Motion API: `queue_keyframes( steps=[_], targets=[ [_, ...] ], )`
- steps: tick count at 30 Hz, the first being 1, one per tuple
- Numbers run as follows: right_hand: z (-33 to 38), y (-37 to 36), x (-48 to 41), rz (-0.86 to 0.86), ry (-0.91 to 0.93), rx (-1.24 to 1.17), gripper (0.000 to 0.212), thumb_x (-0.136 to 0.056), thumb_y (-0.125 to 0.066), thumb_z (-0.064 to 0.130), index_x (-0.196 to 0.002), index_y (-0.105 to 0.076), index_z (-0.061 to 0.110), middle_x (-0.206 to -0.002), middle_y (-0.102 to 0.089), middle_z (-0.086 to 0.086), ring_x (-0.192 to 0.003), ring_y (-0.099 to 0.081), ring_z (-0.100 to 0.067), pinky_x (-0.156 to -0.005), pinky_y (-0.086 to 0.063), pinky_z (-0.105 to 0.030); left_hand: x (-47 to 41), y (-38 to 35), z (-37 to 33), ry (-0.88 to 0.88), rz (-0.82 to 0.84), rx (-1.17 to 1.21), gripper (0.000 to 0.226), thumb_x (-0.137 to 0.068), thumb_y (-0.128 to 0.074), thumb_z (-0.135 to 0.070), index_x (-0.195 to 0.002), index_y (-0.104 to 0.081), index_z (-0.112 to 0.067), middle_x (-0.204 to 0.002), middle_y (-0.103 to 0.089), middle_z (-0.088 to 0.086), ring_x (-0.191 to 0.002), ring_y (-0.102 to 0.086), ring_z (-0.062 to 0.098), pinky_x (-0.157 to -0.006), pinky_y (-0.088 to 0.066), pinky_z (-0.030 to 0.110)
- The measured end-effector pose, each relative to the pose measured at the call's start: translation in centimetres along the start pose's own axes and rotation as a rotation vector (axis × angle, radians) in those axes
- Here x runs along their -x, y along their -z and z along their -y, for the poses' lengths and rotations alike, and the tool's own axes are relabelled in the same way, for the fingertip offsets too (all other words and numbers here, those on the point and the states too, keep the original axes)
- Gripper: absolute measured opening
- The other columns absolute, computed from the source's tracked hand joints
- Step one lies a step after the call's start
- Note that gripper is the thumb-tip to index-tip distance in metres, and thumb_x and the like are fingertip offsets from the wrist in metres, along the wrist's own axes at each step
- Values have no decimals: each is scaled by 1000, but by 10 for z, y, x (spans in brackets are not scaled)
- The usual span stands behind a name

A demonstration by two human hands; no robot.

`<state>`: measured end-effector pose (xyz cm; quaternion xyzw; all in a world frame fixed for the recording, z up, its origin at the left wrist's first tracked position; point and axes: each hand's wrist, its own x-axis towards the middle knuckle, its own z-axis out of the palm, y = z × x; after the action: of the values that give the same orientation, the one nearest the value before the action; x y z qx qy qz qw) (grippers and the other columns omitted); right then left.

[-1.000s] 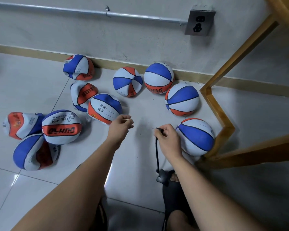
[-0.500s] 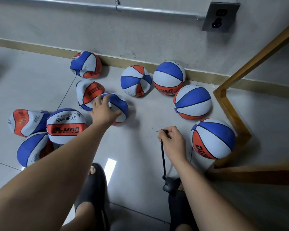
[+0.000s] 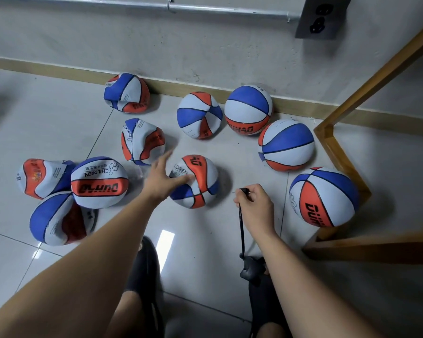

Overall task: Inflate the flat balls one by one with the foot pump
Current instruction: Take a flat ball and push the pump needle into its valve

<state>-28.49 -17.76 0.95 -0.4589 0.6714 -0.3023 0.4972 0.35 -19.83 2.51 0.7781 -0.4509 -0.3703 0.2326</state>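
**On the tiled floor, against the wall: ten balls, one foot pump, two hands**

1. Tiled floor (image 3: 205, 240): pale and glossy.
2. Wooden frame (image 3: 340, 152): at the right, with its corner down on the floor.
3. Balls in red, white and blue.
   - Round: the near ball (image 3: 324, 197) is just beside the frame. The middle ball (image 3: 286, 145) lies behind it. The far ball (image 3: 248, 109) is at the skirting.
   - Dented: the striped ball (image 3: 198, 115) sits next to the far ball.
   - Collapsed: the skirting ball (image 3: 126, 93) and the folded ball (image 3: 142, 141) are further left.
   - Left cluster, touching one another: the CHILDREN ball (image 3: 99, 182), the crumpled ball (image 3: 44, 178) and the blue-faced ball (image 3: 56, 219).
   - Centre ball (image 3: 200, 181): creased, lying between the two hands.
4. Left hand (image 3: 163, 179): fingers spread and straight, tips on the centre ball. It is blurred.
5. Right hand (image 3: 254, 206): fingers curled, pinching the end of the pump hose (image 3: 241, 230), near the centre ball but apart from it.
6. Foot pump (image 3: 250, 265): black, by the right foot, mostly hidden behind the forearm.
7. Needle (image 3: 236, 191): thin, pointing from the hose end toward the centre ball without touching it.
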Motion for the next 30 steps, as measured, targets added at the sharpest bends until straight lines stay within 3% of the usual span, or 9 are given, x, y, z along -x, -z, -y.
queue_keyframes(
  steps=[3, 8, 11, 14, 17, 20, 23, 26, 30],
  targets=[
    [-1, 2, 1, -31, -2, 15, 15, -96, -69, 39, -91, -63, 26, -83, -76, 7, -84, -71, -14, -75, -53, -33, 9, -18, 0, 48, 166, 23, 125, -57, -100, -66, -161, -33, -47, -163, -38, -5, -144, -44, 19, -118, -45, 48],
    [5, 9, 2, -97, -30, 42, 17, -98, -71, 34, -91, -63, 21, -84, -72, 8, -81, -66, -7, -65, -44, -19, 19, -48, -3, 171, 237, 334, 108, -57, -105, -52, -148, -49, -43, -139, -66, -13, -124, -67, 15, -103, -59, 40],
    [5, 12, 3, -101, -39, 40, 16, -98, -69, 35, -91, -62, 22, -85, -72, 7, -82, -65, -11, -66, -46, -22, 27, -52, -13, 205, 233, 435, 117, -64, -104, -39, -158, -35, -35, -140, -62, -14, -124, -65, 14, -95, -58, 36],
    [5, 12, 3, -95, -38, 29, 15, -98, -68, 36, -92, -62, 24, -87, -73, 6, -84, -66, -14, -69, -47, -26, 35, -53, -18, 257, 237, 464, 128, -67, -103, -35, -165, -19, -39, -148, -53, -11, -127, -60, 15, -91, -53, 37],
    [10, 16, 5, -92, -38, 31, 14, -98, -69, 35, -94, -63, 24, -88, -73, 7, -85, -67, -11, -69, -47, -24, 39, -54, -21, 276, 216, 459, 121, -67, -99, -31, -161, -24, -43, -147, -56, -5, -124, -63, 18, -85, -60, 37],
    [14, 24, 5, -69, -70, 54, 13, -100, -68, 33, -101, -65, 21, -93, -72, 8, -87, -66, -9, -67, -45, -23, 45, -50, -30, 277, 174, 461, 115, -69, -97, -31, -158, -26, -44, -141, -59, -1, -119, -67, 22, -93, -63, 43],
    [23, 34, 3, -47, -115, 78, 17, -100, -68, 31, -108, -62, 17, -95, -70, 5, -92, -68, -21, -67, -45, -30, 51, -33, -47, 268, 145, 479, 112, -71, -98, -32, -158, -28, -43, -135, -60, 0, -114, -69, 26, -93, -63, 46],
    [42, 47, 8, 17, -178, 158, 33, -100, -68, 37, -121, -55, 14, -103, -67, 1, -99, -65, -28, -74, -47, -33, 63, -6, -73, 192, 111, 460, 112, -70, -99, -31, -159, -31, -41, -134, -60, -3, -114, -69, 21, -94, -63, 43],
    [83, 63, 24, -42, -65, 393, 60, -101, -59, 54, -149, -49, 19, -150, -57, -7, -134, -55, -34, -111, -46, -53, 93, 35, -124, 43, 58, 449, 103, -73, -98, -28, -156, -38, -38, -134, -55, -17, -118, -65, 10, -95, -61, 34]
  ],
)
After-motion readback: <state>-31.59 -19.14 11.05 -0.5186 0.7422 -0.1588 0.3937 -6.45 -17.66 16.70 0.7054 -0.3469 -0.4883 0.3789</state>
